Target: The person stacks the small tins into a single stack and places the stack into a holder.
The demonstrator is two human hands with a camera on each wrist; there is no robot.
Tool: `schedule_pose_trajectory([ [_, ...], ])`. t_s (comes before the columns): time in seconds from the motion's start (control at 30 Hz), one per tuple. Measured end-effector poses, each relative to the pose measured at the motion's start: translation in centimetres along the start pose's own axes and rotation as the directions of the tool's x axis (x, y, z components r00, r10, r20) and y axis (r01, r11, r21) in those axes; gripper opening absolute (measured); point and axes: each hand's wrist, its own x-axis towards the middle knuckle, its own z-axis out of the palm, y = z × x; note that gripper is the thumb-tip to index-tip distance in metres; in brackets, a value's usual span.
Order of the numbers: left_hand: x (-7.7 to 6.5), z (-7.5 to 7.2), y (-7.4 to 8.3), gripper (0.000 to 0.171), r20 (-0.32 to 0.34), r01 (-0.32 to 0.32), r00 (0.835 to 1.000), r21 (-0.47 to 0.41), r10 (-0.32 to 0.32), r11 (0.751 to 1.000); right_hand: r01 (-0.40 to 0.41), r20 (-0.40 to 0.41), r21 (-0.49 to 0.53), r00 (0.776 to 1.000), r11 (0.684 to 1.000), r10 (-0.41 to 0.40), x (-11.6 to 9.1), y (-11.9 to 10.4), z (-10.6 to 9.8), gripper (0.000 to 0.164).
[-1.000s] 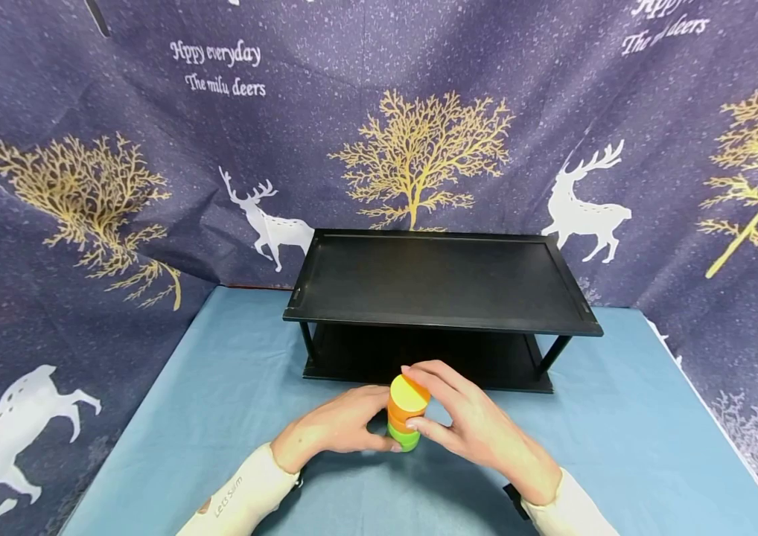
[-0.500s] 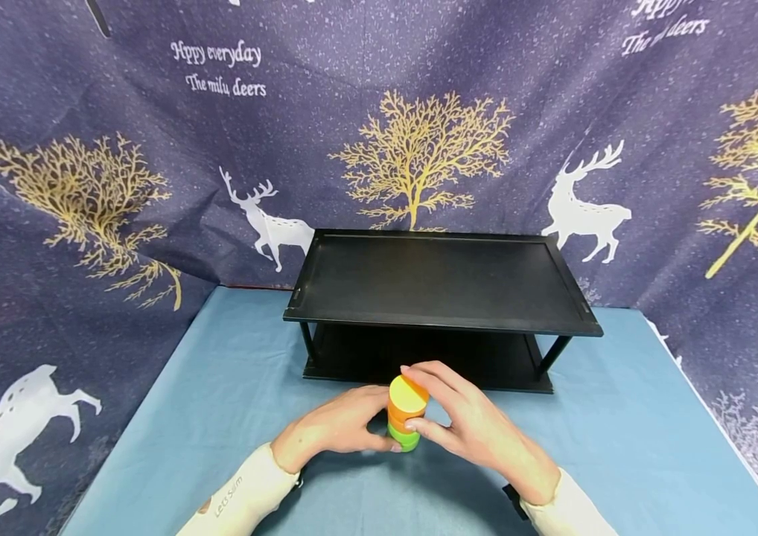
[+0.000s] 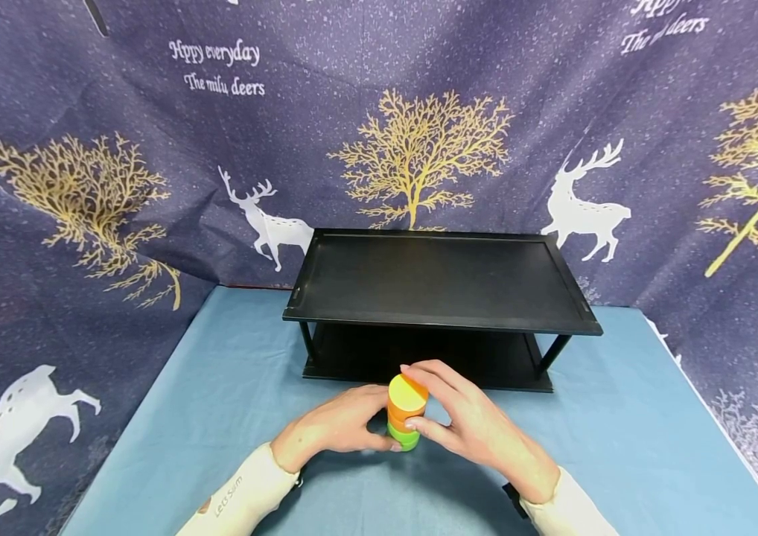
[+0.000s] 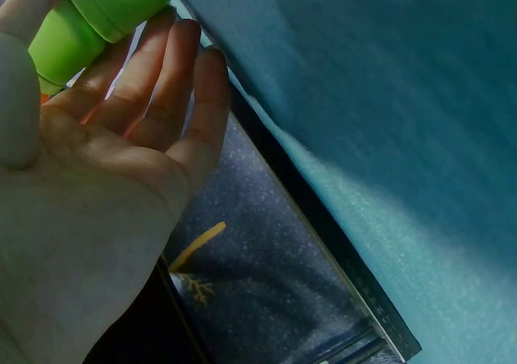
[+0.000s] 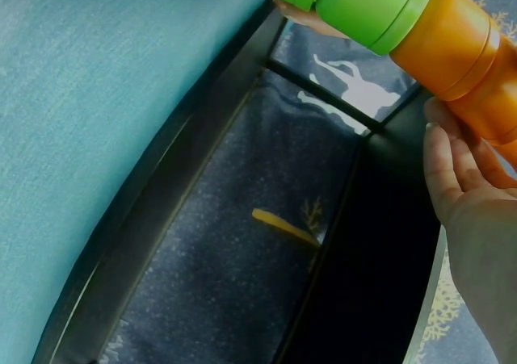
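Note:
Upright in front of the black rack, a round column has an orange upper part point(image 3: 406, 417) with a yellow-looking flat top and a green lower part point(image 3: 406, 439). It looks like stacked cups, though the exact kind is unclear. My left hand point(image 3: 342, 420) holds the green part from the left, thumb in front. From the right, my right hand point(image 3: 462, 413) grips the orange part, with thumb and fingers on either side. The left wrist view has the green part point(image 4: 105, 17) between thumb and fingers. Stepped rims show on the orange part point(image 5: 452, 41) in the right wrist view.
A two-tier black rack point(image 3: 439, 283) stands just behind the hands, its lower shelf point(image 3: 379, 357) close to the column. Blue cloth point(image 3: 231, 357) covers the table. Behind it hangs a dark curtain point(image 3: 272, 126) printed with deer and trees.

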Motion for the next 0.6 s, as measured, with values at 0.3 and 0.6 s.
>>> schedule_pose_trajectory([
  [0.3, 0.04, -0.05, 0.01, 0.056, 0.006, 0.003, 1.000, -0.003, -0.003, 1.000, -0.038, 0.020, 0.026, 0.999, 0.999, 0.037, -0.06, -0.05, -0.13, 0.077],
  [0.6, 0.05, 0.05, -0.11, 0.054, -0.001, -0.011, 1.000, 0.004, 0.011, 1.000, -0.109, 0.057, 0.020, 0.993, 0.994, 0.108, -0.27, -0.09, -0.42, 0.080],
])
